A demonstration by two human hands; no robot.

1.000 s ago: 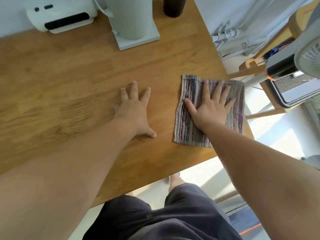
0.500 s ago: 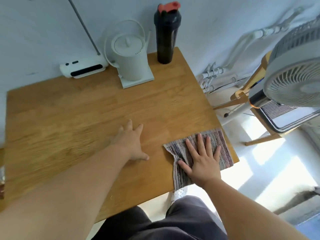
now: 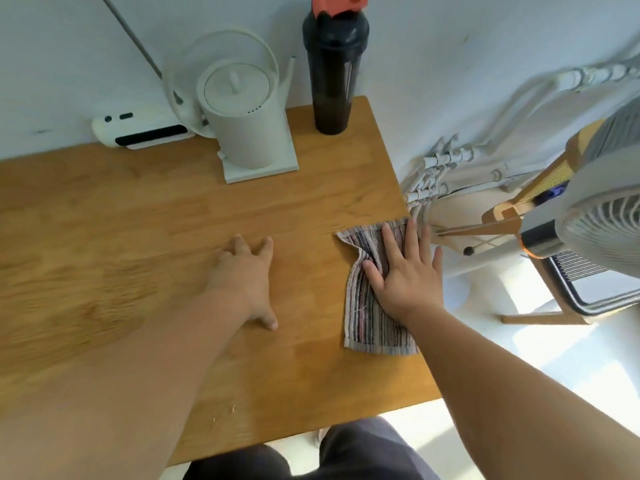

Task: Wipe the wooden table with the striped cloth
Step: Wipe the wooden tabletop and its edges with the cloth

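The striped cloth (image 3: 370, 306) lies bunched at the right edge of the wooden table (image 3: 138, 220). My right hand (image 3: 405, 271) presses flat on the cloth with straight, spread fingers, the outer fingers reaching past the table's edge. My left hand (image 3: 247, 275) rests flat on the bare wood to the left of the cloth, fingers spread, about a hand's width from it.
A white kettle on a square base (image 3: 246, 119), a black bottle with a red cap (image 3: 332, 67) and a white device (image 3: 138, 131) stand along the back wall. A fan (image 3: 602, 209) and a wooden chair (image 3: 554, 271) are right of the table. My legs (image 3: 311, 459) are at the near edge.
My right hand has pushed the cloth away from the near edge toward the far right edge, and the cloth has bunched up. My left hand stayed flat on the wood.
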